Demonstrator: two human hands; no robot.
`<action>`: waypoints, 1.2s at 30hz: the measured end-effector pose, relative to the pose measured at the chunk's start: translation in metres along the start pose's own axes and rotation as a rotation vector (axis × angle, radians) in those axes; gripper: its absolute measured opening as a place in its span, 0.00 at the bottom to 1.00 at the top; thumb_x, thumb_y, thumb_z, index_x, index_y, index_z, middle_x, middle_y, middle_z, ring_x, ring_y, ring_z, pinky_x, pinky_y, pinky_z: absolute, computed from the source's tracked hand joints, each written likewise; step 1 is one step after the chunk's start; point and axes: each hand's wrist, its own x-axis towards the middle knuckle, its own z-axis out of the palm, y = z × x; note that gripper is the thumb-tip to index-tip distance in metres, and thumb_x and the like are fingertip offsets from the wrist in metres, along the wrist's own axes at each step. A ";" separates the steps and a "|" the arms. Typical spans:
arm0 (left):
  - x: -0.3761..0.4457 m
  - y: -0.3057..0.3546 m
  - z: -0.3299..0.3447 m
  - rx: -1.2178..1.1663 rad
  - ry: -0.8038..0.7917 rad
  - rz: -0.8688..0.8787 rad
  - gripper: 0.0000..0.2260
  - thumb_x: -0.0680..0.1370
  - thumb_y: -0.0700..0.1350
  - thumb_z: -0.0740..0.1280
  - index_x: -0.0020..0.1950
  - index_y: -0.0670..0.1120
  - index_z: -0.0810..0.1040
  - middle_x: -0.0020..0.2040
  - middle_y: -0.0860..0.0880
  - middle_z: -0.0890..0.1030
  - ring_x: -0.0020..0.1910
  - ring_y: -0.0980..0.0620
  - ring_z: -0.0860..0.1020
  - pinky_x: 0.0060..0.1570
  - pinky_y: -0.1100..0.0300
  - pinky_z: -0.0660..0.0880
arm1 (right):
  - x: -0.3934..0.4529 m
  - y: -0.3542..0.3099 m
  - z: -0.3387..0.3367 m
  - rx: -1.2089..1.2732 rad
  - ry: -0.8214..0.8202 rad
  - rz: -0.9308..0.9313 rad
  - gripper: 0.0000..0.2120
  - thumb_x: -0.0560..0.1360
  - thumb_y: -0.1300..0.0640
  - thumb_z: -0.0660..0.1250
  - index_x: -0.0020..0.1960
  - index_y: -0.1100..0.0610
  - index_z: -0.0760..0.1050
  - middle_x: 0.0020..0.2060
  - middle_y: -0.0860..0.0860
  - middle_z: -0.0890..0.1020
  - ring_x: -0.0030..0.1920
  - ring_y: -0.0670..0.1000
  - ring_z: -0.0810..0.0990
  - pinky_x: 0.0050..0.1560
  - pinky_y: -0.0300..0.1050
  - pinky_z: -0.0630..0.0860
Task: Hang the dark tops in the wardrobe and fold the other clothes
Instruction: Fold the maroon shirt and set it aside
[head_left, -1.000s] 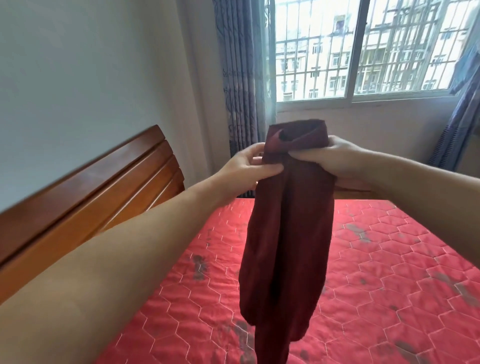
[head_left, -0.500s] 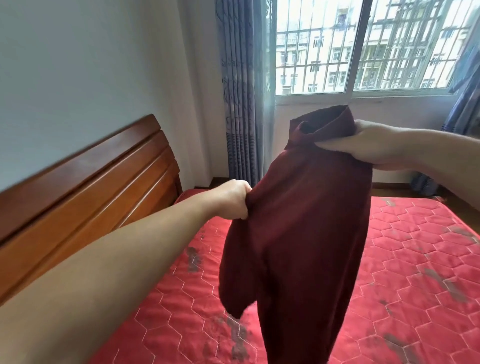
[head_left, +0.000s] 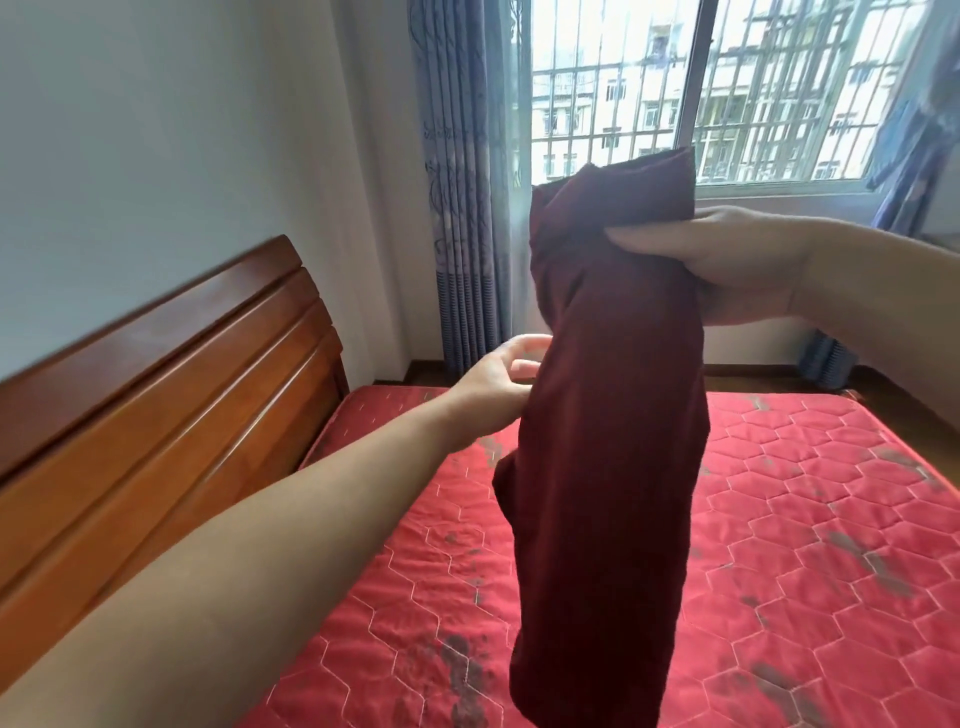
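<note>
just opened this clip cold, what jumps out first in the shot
A dark red garment hangs in mid-frame above the bed, gripped near its top by the right hand. The left hand reaches to its left edge with fingers loosely spread. Below lies a bright red quilted mattress with dark stains, a wooden headboard on the left and a barred window behind.

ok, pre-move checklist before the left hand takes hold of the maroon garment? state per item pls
1. Right hand grips the top of the maroon garment: ok.
2. Garment hangs clear above the red mattress: ok.
3. Left hand has a hold on the garment's side edge: not ok, its fingers are relaxed beside the cloth.
4. Garment spread flat for folding: not ok, it hangs bunched.
5. Whether it is a top or another garment: cannot tell.
6. Wardrobe in view: not ok.
</note>
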 end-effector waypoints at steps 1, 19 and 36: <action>-0.001 -0.002 0.006 -0.046 -0.013 -0.073 0.10 0.79 0.41 0.67 0.60 0.49 0.77 0.43 0.54 0.85 0.40 0.57 0.82 0.45 0.60 0.80 | 0.000 -0.001 0.000 0.002 0.022 -0.013 0.14 0.65 0.49 0.69 0.44 0.57 0.84 0.45 0.52 0.87 0.43 0.47 0.86 0.37 0.37 0.80; -0.010 0.004 0.030 0.037 -0.506 -0.412 0.16 0.70 0.50 0.73 0.57 0.53 0.78 0.56 0.56 0.84 0.58 0.57 0.81 0.60 0.61 0.75 | -0.016 -0.007 -0.030 -0.077 0.345 0.028 0.12 0.71 0.50 0.70 0.50 0.57 0.80 0.44 0.50 0.87 0.44 0.46 0.85 0.37 0.37 0.80; -0.009 0.006 0.022 -0.445 -0.339 -0.536 0.16 0.68 0.56 0.72 0.42 0.44 0.87 0.44 0.47 0.86 0.43 0.53 0.84 0.53 0.58 0.79 | -0.003 0.079 -0.029 -0.053 0.621 0.339 0.27 0.66 0.32 0.71 0.37 0.57 0.72 0.27 0.52 0.75 0.26 0.50 0.74 0.30 0.41 0.75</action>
